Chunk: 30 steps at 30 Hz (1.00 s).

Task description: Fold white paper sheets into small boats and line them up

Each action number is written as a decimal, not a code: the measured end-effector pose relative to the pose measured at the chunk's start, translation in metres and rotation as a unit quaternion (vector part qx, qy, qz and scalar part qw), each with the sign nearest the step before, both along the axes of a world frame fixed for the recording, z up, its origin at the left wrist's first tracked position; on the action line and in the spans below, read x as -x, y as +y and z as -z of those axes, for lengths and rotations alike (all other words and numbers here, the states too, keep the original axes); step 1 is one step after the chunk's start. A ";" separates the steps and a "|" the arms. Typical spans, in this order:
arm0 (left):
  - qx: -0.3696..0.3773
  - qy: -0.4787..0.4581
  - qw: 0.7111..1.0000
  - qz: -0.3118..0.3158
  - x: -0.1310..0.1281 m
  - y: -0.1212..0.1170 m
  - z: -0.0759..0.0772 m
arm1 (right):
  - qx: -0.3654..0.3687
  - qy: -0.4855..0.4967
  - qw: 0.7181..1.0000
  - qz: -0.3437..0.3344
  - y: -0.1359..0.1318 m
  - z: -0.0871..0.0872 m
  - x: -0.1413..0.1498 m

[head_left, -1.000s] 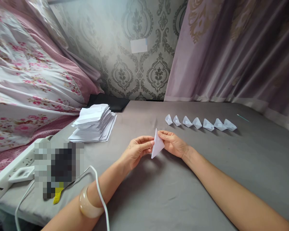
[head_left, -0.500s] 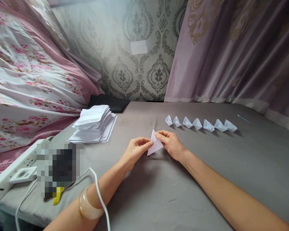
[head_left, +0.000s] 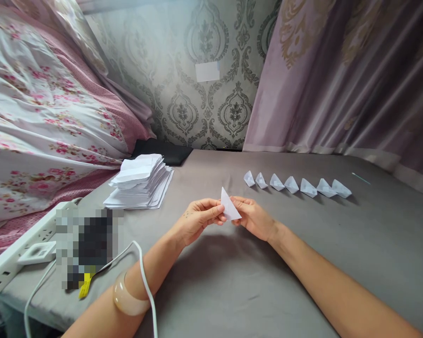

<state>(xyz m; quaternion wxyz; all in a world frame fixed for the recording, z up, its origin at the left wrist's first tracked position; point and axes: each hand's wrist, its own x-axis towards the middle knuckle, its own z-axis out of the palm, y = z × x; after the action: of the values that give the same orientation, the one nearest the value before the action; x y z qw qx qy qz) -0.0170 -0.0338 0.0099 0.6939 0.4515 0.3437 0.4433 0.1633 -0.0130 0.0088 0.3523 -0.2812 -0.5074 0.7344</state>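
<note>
A small white folded paper [head_left: 230, 206], triangular in outline, is held up between my two hands above the grey cloth. My left hand [head_left: 203, 216] pinches its left edge, thumb in front. On the other side, my right hand [head_left: 252, 213] grips the right edge, with its fingertips partly hidden behind the paper. Beyond my right hand, several folded paper boats [head_left: 277, 182] stand in a row on the cloth. To the left of my hands rises a stack of white paper sheets [head_left: 137, 183].
A white power strip [head_left: 44, 225] with a plugged-in adapter lies at the left edge. A white cable [head_left: 144, 272] loops over my left forearm. Near it are a blurred dark object [head_left: 93, 241] and a yellow tag [head_left: 85, 286]. A thin stick [head_left: 360, 178] lies far right.
The folded paper has been turned between my hands, so its long point now leans to the lower right. My right hand has shifted slightly lower, behind the paper. The view has moved slightly.
</note>
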 end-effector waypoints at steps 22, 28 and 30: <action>-0.008 0.001 1.000 0.001 0.006 0.005 -0.001 | -0.021 -0.144 0.987 -0.071 0.009 -0.007 -0.025; -0.011 0.036 0.999 -0.037 0.007 0.008 0.004 | -0.074 -0.143 0.986 0.029 0.010 -0.001 -0.017; -0.022 0.041 0.997 -0.056 0.006 0.008 0.005 | -0.090 -0.150 0.982 0.067 0.009 0.000 -0.014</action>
<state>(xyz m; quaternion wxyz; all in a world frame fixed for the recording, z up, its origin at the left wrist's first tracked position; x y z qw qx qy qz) -0.0230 -0.0259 0.0053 0.6435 0.4642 0.3868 0.4699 0.1775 -0.0040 0.0090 0.3449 -0.3885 -0.5984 0.6100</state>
